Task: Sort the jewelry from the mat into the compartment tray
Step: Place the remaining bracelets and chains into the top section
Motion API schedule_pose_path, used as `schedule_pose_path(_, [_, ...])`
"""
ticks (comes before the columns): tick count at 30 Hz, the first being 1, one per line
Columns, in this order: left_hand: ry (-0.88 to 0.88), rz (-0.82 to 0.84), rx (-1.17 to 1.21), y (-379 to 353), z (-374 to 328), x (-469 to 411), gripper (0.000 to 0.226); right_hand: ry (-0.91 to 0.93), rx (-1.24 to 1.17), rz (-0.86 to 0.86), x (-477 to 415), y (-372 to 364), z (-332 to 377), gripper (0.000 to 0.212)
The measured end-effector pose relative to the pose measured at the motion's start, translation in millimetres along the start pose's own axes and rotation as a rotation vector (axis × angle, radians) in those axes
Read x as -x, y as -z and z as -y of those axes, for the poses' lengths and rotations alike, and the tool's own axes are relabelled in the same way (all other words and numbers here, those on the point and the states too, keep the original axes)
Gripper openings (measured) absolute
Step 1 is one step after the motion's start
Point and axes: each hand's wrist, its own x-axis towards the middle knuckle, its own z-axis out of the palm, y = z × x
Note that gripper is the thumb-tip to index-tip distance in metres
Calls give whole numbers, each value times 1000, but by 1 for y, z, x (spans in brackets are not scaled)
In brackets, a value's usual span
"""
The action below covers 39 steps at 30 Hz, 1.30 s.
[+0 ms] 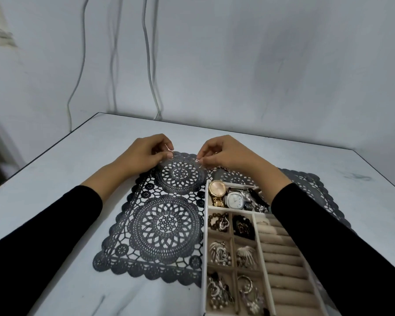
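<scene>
A black lace mat [164, 224] lies on the white table. On its right half stands a white compartment tray [205, 224] with beige lining. Its far compartment holds a gold watch [217, 190] and a silver watch [235, 200]; smaller cells hold several beads and earrings, and ring rolls [281, 254] fill the right side. My left hand [144, 153] and my right hand [226, 153] are at the mat's far edge, each pinching one end of a thin chain [185, 157] stretched between them, barely visible. A small ring or clasp hangs near my right fingertips.
The table [55, 201] reaches the grey wall at the back, where several cables [149, 65] hang down. Its left edge [43, 153] drops off to a darker floor. Black sleeves cover both forearms; the right forearm crosses above the tray's right side.
</scene>
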Motion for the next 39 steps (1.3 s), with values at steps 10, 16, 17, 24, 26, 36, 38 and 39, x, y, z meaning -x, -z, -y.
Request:
schedule_pose_path(10, [126, -68, 313, -13, -63, 42, 14, 9, -259, -298, 82, 27, -5, 13])
schedule_pose_path(16, [127, -133, 399, -25, -98, 65, 22, -30, -401, -509, 138, 37, -21, 15])
schedule_pose_path(17, [114, -138, 405, -28, -104, 69, 21, -37, -402, -522, 147, 38, -24, 15])
schedule_pose_path(24, [82, -50, 446, -51, -136, 102, 17, -18, -406, -549, 208, 32, -37, 15])
schedule_pose_path(26, [78, -32, 500, -58, -147, 114, 15, -7, -407, -548, 220, 30, -41, 14])
schedule_pose_path(36, [22, 71, 562, -82, -181, 148, 17, 7, -364, -434, 262, 13, -50, 13])
schedule_pose_path(38, [23, 70, 561, -88, -183, 153, 19, 8, -383, -382, 268, 9, -49, 11])
schedule_pose_path(39, [29, 68, 568, -90, -184, 154, 21, 14, -386, -357, 271, 7, -48, 10])
